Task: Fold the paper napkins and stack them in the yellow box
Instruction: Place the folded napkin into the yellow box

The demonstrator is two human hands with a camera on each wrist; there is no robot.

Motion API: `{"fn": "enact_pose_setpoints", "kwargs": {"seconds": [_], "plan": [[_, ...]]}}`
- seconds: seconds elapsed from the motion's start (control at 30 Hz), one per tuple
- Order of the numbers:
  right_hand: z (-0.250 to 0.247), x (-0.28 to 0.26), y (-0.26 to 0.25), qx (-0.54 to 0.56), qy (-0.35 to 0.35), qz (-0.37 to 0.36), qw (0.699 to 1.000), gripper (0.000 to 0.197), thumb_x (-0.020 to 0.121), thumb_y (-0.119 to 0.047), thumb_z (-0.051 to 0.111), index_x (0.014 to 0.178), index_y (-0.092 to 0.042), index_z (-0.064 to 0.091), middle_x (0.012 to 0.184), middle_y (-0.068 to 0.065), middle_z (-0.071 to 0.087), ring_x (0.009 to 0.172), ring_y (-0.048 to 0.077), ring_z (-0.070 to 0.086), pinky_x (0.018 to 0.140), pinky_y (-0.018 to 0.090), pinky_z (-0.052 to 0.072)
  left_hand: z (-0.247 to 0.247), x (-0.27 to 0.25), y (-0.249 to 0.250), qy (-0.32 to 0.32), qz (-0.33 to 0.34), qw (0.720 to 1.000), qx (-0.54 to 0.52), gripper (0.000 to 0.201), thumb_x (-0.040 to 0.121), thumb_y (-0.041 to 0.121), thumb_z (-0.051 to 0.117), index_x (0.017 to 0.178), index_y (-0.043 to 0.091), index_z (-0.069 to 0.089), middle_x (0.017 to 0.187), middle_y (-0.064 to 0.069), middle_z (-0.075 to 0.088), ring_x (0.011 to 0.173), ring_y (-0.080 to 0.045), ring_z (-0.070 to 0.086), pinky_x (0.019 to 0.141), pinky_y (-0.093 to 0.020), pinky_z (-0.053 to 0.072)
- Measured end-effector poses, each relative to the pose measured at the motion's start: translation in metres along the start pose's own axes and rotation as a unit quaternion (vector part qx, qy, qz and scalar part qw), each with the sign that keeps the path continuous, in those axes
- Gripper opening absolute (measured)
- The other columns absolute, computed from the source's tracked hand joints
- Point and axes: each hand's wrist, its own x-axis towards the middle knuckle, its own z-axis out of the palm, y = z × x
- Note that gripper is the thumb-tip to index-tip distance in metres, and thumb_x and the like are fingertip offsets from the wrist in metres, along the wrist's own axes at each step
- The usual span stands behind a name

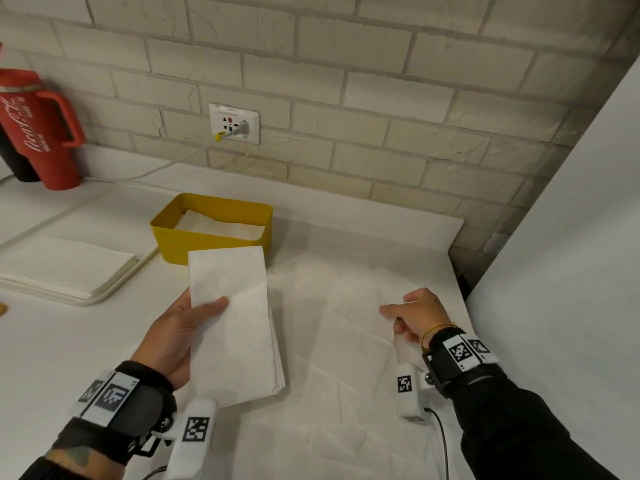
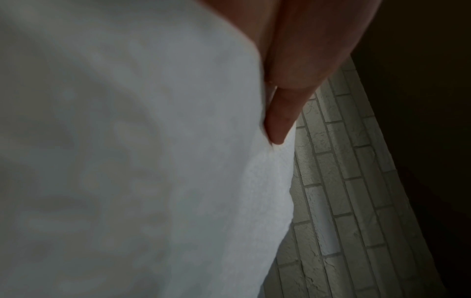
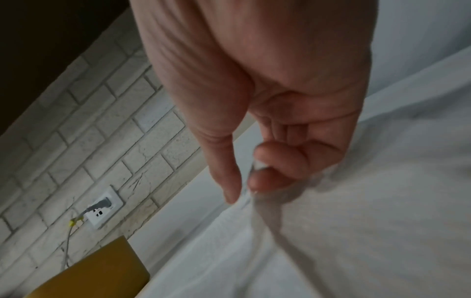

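Head view: left hand [image 1: 175, 337] gripping folded napkin [image 1: 235, 327] just before yellow box [image 1: 211, 233]; right hand [image 1: 414, 315] pinching loose sheet [image 1: 346, 341] on counter [image 1: 45, 341]. Best lowered flat onto napkins already inside, edges squared.

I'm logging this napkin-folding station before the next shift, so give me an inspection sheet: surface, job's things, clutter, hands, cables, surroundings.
Surface: white counter, partly covered by a spread, creased napkin.
Job's things: folded napkin held above the counter; yellow box behind it, white napkins already inside; flat napkin stack at the left.
Clutter: red handled tumbler, far left by the wall.
Hands: left hand grips the folded napkin, thumb on top; right hand pinches the spread napkin's edge.
Cables: white cable plugged into the wall socket, running left along the counter.
Surroundings: pale brick wall; plain white panel at right.
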Motion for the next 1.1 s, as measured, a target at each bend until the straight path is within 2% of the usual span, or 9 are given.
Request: {"fn": "enact_pose_setpoints", "kwargs": {"seconds": [0.17,0.23,0.33,0.5,0.63,0.7,0.83,0.93,1.1], "plan": [[0.002,0.006,-0.006,0.023,0.037,-0.072,0.996,0.038,0.080,-0.007,0.081,0.112,-0.014,0.063,0.104,0.012,0.068,0.083,0.027,0.067,0.073,0.036,0.058,-0.003,0.000,0.000,0.007,0.002,1.000,-0.004,0.039,0.084,0.008,0.060,0.122,0.017,0.066,0.108,-0.012,0.077,0.086,-0.028,0.076,0.063,-0.034,0.062],[-0.001,0.000,-0.009,0.051,-0.021,-0.105,0.993,0.023,0.083,-0.006,0.079,0.104,-0.013,0.070,0.092,0.005,0.073,0.078,0.025,0.067,0.067,0.031,0.053,-0.004,0.000,0.001,0.008,0.003,1.000,-0.004,0.038,0.085,0.007,0.060,0.121,0.017,0.066,0.109,-0.013,0.077,0.086,-0.028,0.076,0.065,-0.036,0.063],[-0.007,-0.013,-0.011,0.016,-0.093,-0.190,0.977,0.009,0.085,-0.014,0.078,0.083,-0.021,0.073,0.077,-0.011,0.074,0.087,0.023,0.069,0.078,0.032,0.052,-0.004,0.001,0.002,0.012,0.003,1.000,0.004,0.042,0.083,0.009,0.062,0.124,0.016,0.066,0.112,-0.014,0.076,0.090,-0.030,0.076,0.076,-0.041,0.060],[-0.015,-0.029,-0.010,-0.046,-0.219,-0.268,0.937,0.016,0.087,-0.014,0.077,0.094,-0.028,0.076,0.112,-0.013,0.075,0.113,0.006,0.065,0.103,0.031,0.042,-0.005,0.000,0.002,0.018,0.000,1.000,0.003,0.042,0.085,0.008,0.061,0.126,0.015,0.064,0.114,-0.013,0.075,0.093,-0.030,0.075,0.082,-0.044,0.055],[-0.019,-0.038,-0.018,-0.133,-0.346,-0.252,0.894,0.025,0.090,0.004,0.059,0.088,-0.018,0.071,0.115,-0.008,0.075,0.116,0.006,0.065,0.101,0.026,0.044,-0.004,0.000,0.000,0.013,-0.010,1.000,0.003,0.045,0.083,0.008,0.062,0.128,0.015,0.064,0.117,-0.015,0.074,0.098,-0.033,0.073,0.086,-0.047,0.054],[-0.020,-0.039,-0.025,-0.123,-0.328,-0.236,0.906,0.028,0.087,0.008,0.052,0.086,-0.014,0.070,0.110,-0.005,0.077,0.111,0.009,0.068,0.092,0.026,0.046,-0.004,0.000,-0.001,0.010,-0.014,1.000,0.000,0.048,0.083,0.008,0.062,0.131,0.014,0.063,0.120,-0.016,0.073,0.102,-0.035,0.072,0.088,-0.047,0.054],[0.000,-0.027,-0.040,-0.121,-0.149,-0.225,0.955,0.025,0.094,-0.002,0.051,0.087,-0.013,0.072,0.099,0.002,0.077,0.092,0.016,0.074,0.088,0.036,0.058,-0.004,0.001,0.000,0.008,-0.008,1.000,-0.001,0.048,0.081,0.008,0.062,0.129,0.014,0.063,0.117,-0.015,0.074,0.096,-0.032,0.074,0.083,-0.045,0.055],[0.026,-0.021,-0.045,-0.209,-0.180,-0.212,0.937,0.007,0.093,-0.019,0.064,0.096,-0.020,0.070,0.095,0.000,0.076,0.090,0.018,0.073,0.092,0.039,0.058,-0.004,0.001,0.002,0.006,-0.005,1.000,-0.004,0.046,0.081,0.007,0.062,0.126,0.015,0.064,0.114,-0.014,0.075,0.093,-0.031,0.075,0.082,-0.044,0.055],[0.057,-0.027,-0.050,-0.350,-0.175,-0.200,0.898,0.036,0.086,-0.040,0.074,0.116,-0.025,0.064,0.114,-0.006,0.058,0.106,0.014,0.058,0.085,0.026,0.044,-0.005,0.003,0.001,0.003,-0.013,1.000,-0.010,0.048,0.084,0.005,0.061,0.131,0.014,0.062,0.119,-0.017,0.073,0.099,-0.034,0.073,0.086,-0.045,0.056]]}}
